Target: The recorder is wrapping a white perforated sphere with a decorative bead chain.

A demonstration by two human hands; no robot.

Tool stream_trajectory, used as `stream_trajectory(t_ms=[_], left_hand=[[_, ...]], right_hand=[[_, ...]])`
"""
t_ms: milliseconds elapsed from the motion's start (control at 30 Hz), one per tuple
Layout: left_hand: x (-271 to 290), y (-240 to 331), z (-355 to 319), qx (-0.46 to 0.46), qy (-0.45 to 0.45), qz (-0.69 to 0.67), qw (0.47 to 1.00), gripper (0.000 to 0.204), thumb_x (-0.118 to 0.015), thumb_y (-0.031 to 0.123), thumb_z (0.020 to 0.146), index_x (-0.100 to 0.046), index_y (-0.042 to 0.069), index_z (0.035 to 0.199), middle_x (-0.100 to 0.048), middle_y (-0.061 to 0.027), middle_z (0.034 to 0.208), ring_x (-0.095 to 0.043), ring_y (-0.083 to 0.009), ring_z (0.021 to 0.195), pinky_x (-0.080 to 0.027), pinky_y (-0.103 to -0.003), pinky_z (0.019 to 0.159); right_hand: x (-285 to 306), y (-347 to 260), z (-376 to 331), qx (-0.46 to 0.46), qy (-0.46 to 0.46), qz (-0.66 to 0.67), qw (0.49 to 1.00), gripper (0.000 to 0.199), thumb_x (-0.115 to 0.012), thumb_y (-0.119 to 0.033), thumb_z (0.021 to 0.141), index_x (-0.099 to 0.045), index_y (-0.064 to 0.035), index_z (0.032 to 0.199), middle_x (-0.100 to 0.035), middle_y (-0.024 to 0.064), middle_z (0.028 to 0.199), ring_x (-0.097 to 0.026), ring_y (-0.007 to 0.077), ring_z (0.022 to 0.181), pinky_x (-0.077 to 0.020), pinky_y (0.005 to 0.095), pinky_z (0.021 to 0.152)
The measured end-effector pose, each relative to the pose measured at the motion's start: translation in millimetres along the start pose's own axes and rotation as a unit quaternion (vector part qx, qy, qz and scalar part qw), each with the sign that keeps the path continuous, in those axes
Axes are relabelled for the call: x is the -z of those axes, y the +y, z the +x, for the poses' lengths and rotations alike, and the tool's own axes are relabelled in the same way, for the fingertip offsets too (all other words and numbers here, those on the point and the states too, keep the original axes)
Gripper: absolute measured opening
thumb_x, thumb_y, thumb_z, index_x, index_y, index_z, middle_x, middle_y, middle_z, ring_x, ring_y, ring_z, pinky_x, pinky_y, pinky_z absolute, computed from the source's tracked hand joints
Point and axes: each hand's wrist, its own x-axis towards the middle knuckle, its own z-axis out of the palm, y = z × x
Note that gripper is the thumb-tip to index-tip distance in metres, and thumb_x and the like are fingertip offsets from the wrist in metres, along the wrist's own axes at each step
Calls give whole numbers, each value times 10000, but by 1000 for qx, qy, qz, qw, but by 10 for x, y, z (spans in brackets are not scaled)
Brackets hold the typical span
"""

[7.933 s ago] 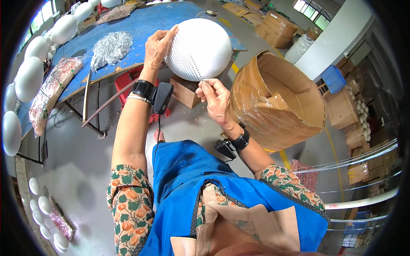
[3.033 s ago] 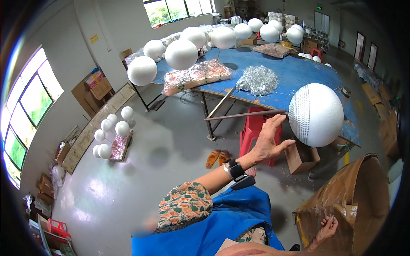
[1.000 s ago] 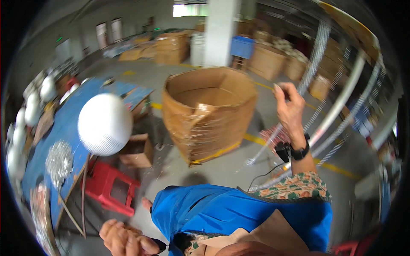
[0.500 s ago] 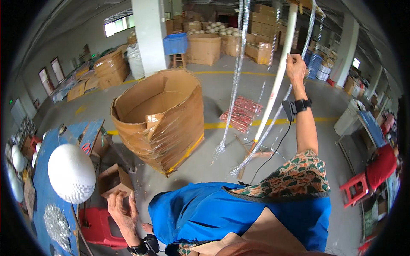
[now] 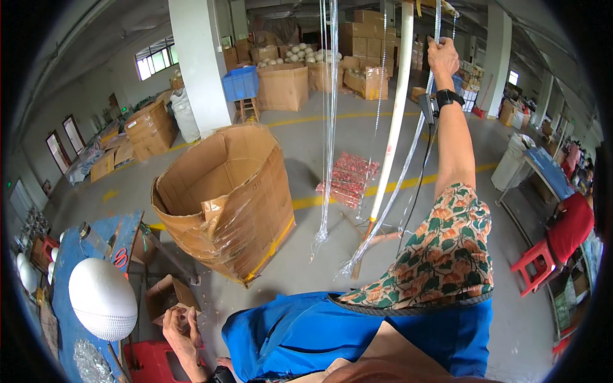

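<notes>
My right hand [image 5: 442, 59] is raised high at the upper right, its fingers closed round a silver strand [image 5: 412, 135]. That strand is one of several hanging from a wooden crosspiece on a white pole [image 5: 394, 96]. Low on the left, my left hand [image 5: 181, 335] has bent fingers held apart, with nothing visible in them. It is nearest a small open cardboard box [image 5: 171, 299]. Left of it, a white egg-shaped form [image 5: 102, 290] with rows of small texture round its lower part stands on a stick. More silver strands [image 5: 329, 127] hang left of the pole.
A big taped cardboard carton [image 5: 239, 210] stands ahead. A blue table [image 5: 67, 281] at left bears red scissors [image 5: 121, 258] and a silver heap [image 5: 92, 360]. A red stool [image 5: 156, 362] is below it. Red patterned bundles [image 5: 350, 180] lie on the floor. A person in red [image 5: 570, 220] sits at right.
My right hand has gone up to the silver strand and gripped it higher. My left hand has lowered slightly. The view has shifted, so the surroundings appear farther left.
</notes>
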Motion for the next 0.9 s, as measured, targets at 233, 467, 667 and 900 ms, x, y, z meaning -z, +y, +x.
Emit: stream_trajectory(t_ms=[233, 467, 667, 900], left_hand=[[-30, 304, 98, 24, 16, -35, 999, 205, -609, 94, 784, -494, -57, 707, -469, -73, 688, -419, -112, 528, -331, -222, 459], [-7, 184, 159, 39, -15, -27, 999, 172, -621, 77, 764, -510, -52, 735, -514, -117, 754, -494, -169, 555, -383, -238, 454], [-59, 241, 205, 20, -11, -38, 999, 170, -618, 75, 770, -511, -52, 733, -514, -111, 755, -486, -151, 547, -371, -232, 439], [-39, 183, 165, 50, -17, -66, 996, 212, -613, 101, 797, -502, -67, 731, -498, -78, 747, -440, -61, 494, -334, -183, 404]], right_hand=[[-288, 90, 365, 71, 23, -60, 995, 303, -515, -360, 786, -623, -102, 902, -619, 148, 905, -569, 339, 874, -445, 404, 736], [-254, 25, 232, 71, 107, 38, 991, 296, -510, -376, 791, -640, -142, 917, -626, 115, 900, -585, 319, 839, -454, 388, 725], [-213, 35, 226, 103, 182, 67, 976, 241, -505, -307, 797, -654, -123, 844, -625, 121, 798, -591, 318, 748, -457, 401, 663], [-18, -163, 673, 29, 127, 470, 873, 238, -537, -179, 829, -505, 57, 815, -624, 121, 755, -584, 128, 548, -438, 210, 456]])
